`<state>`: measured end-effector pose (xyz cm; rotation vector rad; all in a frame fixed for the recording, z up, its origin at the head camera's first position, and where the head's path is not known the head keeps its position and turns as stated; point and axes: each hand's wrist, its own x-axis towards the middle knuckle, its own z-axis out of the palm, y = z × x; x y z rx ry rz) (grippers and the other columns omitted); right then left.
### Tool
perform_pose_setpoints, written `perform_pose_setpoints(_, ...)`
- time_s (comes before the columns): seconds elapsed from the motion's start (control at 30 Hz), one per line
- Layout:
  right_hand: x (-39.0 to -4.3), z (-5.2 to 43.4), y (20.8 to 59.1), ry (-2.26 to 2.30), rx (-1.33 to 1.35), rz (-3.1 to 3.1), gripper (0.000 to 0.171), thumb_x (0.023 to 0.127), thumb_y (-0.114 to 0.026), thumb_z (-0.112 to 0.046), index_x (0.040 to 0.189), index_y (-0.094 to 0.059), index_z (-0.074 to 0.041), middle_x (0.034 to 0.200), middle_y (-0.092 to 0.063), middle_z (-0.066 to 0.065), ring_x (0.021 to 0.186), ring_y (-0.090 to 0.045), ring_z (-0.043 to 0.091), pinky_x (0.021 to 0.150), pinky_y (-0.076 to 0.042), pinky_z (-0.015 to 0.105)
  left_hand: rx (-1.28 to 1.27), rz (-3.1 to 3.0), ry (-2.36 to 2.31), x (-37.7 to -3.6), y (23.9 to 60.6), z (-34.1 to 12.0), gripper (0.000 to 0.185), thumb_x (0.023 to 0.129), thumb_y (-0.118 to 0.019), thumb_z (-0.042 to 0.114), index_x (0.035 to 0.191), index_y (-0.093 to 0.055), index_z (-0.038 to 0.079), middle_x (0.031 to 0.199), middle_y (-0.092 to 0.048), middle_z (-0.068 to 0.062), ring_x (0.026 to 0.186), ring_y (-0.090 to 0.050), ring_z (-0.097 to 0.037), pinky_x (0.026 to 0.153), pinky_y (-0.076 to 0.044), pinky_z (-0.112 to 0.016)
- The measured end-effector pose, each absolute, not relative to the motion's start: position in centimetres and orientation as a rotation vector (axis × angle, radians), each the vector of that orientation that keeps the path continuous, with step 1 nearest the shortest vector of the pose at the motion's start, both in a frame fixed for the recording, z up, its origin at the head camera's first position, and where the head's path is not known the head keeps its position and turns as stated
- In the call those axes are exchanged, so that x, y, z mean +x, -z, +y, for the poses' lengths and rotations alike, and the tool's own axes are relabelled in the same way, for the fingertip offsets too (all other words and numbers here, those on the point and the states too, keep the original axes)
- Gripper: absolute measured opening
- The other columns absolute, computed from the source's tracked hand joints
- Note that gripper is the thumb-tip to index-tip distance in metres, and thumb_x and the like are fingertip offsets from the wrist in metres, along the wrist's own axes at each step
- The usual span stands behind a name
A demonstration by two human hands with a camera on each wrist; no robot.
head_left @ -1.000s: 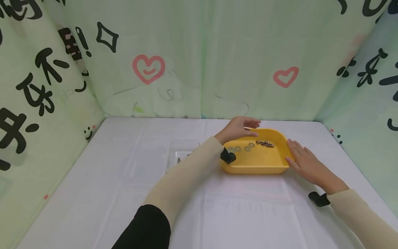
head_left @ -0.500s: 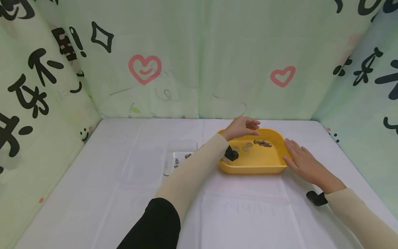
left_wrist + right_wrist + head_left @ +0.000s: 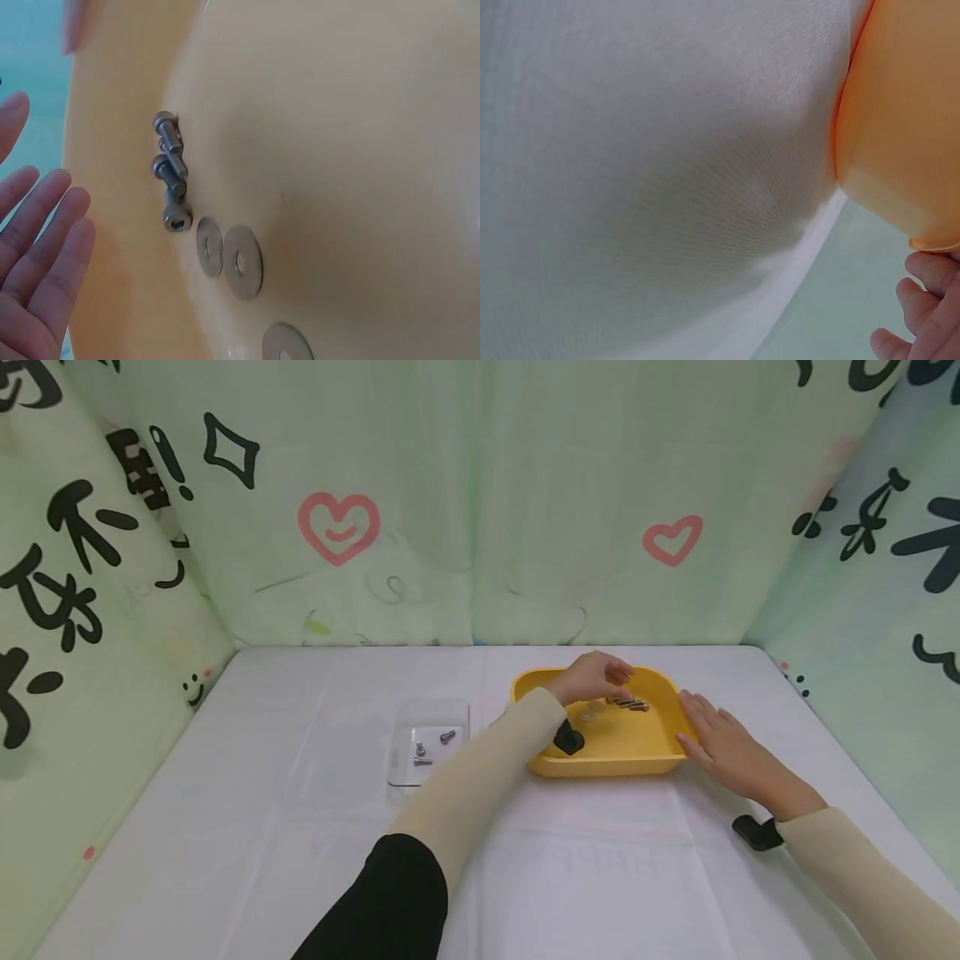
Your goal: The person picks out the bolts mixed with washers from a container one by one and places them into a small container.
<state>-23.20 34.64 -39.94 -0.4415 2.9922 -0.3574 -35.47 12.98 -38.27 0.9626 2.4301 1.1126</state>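
My left hand [image 3: 597, 677] hovers over the yellow tray [image 3: 615, 765], its fingers loosely bent above a small pile of socket-head bolts [image 3: 637, 705]. In the left wrist view, that hand [image 3: 41, 255] shows nothing in its fingers, and the bolts [image 3: 172, 171] lie apart from them on the tray. Flat washers [image 3: 244, 262] lie beside the bolts; in the head view, the forearm partly hides this side of the tray. With fairly straight fingers, my right hand [image 3: 727, 747] rests against the tray's right side. The right wrist view has its fingers [image 3: 922, 300] at the tray's rim [image 3: 934, 246].
Left of the tray stands a clear plastic box [image 3: 431, 712] holding 3 bolts [image 3: 447, 737]. A white cloth [image 3: 585, 860] covers the table. Printed green curtains [image 3: 480, 527] enclose the back and both sides.
My left hand has moved slightly down and right, closer to the bolts, and more of the clear box shows. The right hand stays at the tray's side. The head view has shifted a little.
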Motion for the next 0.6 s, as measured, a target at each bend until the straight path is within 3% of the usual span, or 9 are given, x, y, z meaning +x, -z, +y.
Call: perform_pose_setpoints(0.6,-23.0,34.6,39.7,0.364,-0.436,2.991,0.071,0.101,-0.039,-0.035,0.150,-0.002,0.001,0.155,-0.012,0.026,0.143,-0.010,0.043,0.114,-0.009,0.061,0.933,2.296,-1.177,-35.4,40.5,16.1,0.043,0.083,-0.069,0.003,0.124,-0.060,0.002,0.127,-0.062,-0.011,0.112,-0.060,-0.019,0.090,-0.048,-0.015)
